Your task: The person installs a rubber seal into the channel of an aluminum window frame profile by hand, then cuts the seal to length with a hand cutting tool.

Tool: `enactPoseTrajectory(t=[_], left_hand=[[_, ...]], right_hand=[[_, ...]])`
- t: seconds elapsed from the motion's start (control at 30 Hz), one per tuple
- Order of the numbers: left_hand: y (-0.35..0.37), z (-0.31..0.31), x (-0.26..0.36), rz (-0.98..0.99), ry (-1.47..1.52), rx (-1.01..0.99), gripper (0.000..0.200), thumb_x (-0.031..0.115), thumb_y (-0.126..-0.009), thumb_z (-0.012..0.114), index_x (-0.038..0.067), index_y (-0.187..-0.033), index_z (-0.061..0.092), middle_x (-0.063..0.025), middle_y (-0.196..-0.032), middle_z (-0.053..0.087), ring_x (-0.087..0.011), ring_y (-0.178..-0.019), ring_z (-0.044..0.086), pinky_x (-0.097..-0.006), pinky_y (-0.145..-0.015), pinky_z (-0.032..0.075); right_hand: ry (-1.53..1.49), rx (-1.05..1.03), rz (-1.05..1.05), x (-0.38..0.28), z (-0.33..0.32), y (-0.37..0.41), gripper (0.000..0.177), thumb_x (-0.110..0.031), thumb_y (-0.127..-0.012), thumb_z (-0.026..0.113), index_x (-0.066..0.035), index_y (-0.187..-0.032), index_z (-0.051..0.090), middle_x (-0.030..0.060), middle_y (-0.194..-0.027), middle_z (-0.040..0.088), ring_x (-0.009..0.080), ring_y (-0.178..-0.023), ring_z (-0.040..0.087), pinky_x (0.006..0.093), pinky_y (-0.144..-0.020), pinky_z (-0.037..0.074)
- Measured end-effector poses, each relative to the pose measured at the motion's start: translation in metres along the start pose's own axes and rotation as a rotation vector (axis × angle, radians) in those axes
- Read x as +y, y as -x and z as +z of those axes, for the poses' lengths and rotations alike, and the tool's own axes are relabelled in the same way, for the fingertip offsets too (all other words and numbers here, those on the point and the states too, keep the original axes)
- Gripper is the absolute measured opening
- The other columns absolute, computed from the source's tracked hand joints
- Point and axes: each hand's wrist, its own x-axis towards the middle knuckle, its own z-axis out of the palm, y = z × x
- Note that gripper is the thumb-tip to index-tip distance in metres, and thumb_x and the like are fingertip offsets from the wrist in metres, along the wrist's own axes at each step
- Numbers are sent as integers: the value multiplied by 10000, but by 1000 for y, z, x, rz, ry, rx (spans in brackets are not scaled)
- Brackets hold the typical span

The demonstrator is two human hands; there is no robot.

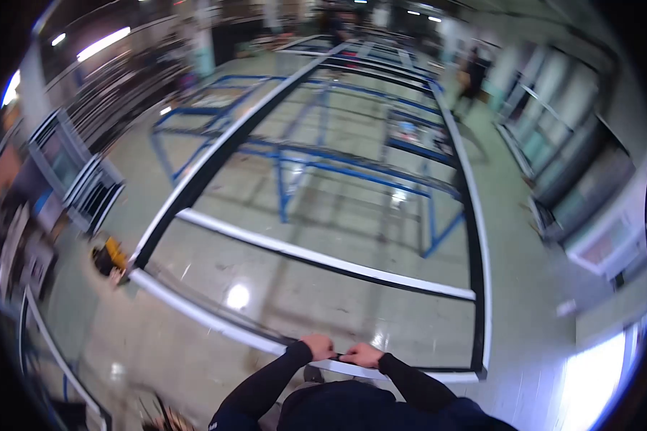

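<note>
A large white and black frame (316, 256) stretches away from me over blue metal stands (280, 179). Both hands are at its near bar (216, 327), close together right of the bar's middle. My left hand (319, 347) has its fingers curled down at the black inner edge. Just to its right, my right hand (364, 355) is closed at the same edge, fingertips pointing left. Between the fingertips is a small dark spot, too small to make out. What lies under the fingers is hidden.
A yellow and black tool (109, 256) is by the frame's left corner. Window frames (75, 169) stand at the left. Wrapped panels (575, 158) lean at the right. A person (473, 75) is at the back right, another (338, 25) at the far end.
</note>
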Motion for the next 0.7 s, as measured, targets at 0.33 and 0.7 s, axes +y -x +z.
enactPoseTrajectory(t=[0.33, 0.7], left_hand=[[-6, -21, 20, -88, -49, -163, 523, 554, -855, 590, 66, -961, 744, -169, -859, 713, -323, -845, 688, -416, -794, 526], [-45, 10, 18, 141, 55, -253, 500, 520, -880, 570, 63, -994, 736, -196, -938, 707, -356, -886, 669, -420, -811, 512]], right_hand=[[6, 38, -7, 6, -9, 19, 509, -530, -915, 581, -52, -1018, 723, 144, -885, 712, 272, -830, 662, 388, -752, 503], [42, 27, 16, 33, -17, 36, 551, -591, -899, 569, -73, -994, 732, 138, -881, 713, 283, -830, 664, 386, -755, 504]])
